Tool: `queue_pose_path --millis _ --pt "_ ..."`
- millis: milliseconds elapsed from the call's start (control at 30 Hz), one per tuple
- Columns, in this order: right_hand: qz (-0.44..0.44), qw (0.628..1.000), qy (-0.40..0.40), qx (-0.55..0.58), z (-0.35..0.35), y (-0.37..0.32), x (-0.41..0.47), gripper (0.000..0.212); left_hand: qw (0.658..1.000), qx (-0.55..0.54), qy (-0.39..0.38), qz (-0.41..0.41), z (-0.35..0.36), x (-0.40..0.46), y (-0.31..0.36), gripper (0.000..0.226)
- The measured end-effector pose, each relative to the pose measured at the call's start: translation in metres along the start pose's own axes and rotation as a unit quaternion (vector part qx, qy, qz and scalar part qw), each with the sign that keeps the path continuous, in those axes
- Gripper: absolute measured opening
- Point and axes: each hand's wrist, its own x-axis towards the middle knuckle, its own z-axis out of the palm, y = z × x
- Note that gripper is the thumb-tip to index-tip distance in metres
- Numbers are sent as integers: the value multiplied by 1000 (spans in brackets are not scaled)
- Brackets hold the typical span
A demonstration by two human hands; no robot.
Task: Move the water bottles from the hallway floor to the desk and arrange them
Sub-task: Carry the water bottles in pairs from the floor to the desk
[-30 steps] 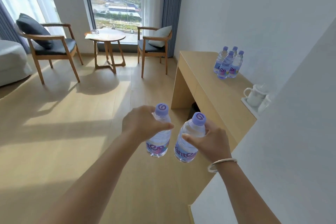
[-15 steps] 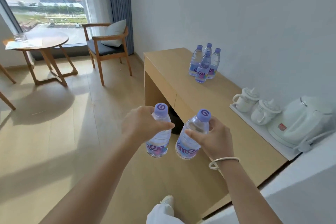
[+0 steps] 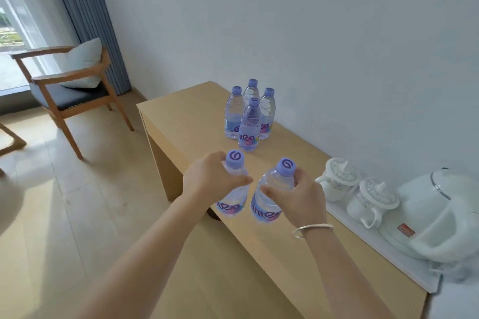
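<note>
My left hand [image 3: 210, 179] grips a clear water bottle [image 3: 233, 202] with a purple cap, held upright over the desk's front edge. My right hand [image 3: 302, 197] grips a second water bottle [image 3: 267, 204], tilted slightly, just right of the first. Both are in the air above the light wooden desk [image 3: 186, 122]. Several more bottles [image 3: 249, 124] of the same kind stand upright in a tight cluster near the wall, farther back on the desk.
A white tray [image 3: 383, 243] on the desk's right holds two lidded white cups [image 3: 337, 181] and a white kettle [image 3: 438, 215]. A wooden armchair [image 3: 67, 85] with a cushion stands left by the blue curtain. Wooden floor stretches left of the desk.
I have moved closer to the desk and turned right. Both hands still hold their bottles, which now hang over the desk's front edge rather than over the floor.
</note>
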Motion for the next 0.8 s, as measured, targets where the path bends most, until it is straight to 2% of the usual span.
queue_pose_path --millis 200,367,600,800 --pt "64 996 36 -44 7 16 69 42 996 9 -84 37 38 83 19 43" --pt "126 984 112 -60 17 31 134 39 986 41 -135 94 72 157 44 41" --pt "211 950 216 -74 24 48 220 46 962 53 -217 157 120 252 88 54" --pt "266 919 272 -101 29 66 255 57 955 68 -241 160 155 290 107 56"
